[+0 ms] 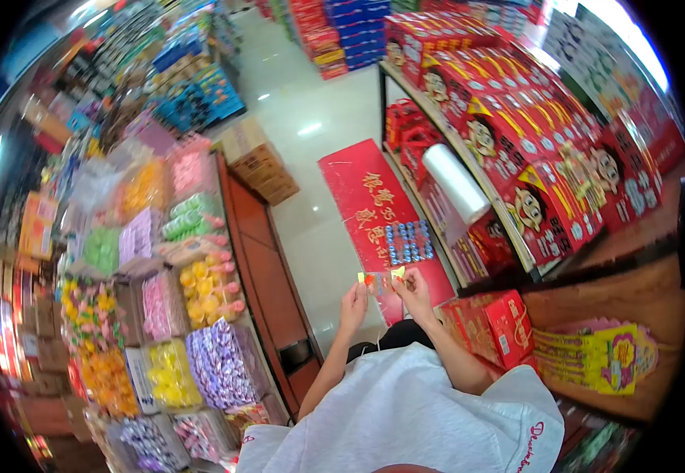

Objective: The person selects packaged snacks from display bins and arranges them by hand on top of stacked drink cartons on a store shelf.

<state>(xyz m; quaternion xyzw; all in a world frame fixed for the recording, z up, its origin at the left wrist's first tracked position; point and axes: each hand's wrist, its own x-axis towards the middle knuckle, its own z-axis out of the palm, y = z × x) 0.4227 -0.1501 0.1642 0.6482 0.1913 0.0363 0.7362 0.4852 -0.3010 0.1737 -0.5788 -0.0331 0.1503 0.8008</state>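
My left hand (352, 306) and my right hand (415, 292) are raised in front of my body, closed on opposite ends of a small packet (379, 284). The packet has yellow corners and a clear, red-and-orange middle; its exact kind is too small to make out. Beyond it, lower down, is a shrink-wrapped pack of blue-and-silver cans or bottles (409, 241). That pack lies over a red sheet (356, 180) with gold characters on the floor.
Candy bins (225, 364) fill the counter on the left. Shelves on the right hold red boxes (513, 126) and a clear plastic roll (456, 184). A red carton (490, 325) stands by my right side. Brown cartons (256, 162) sit in the aisle.
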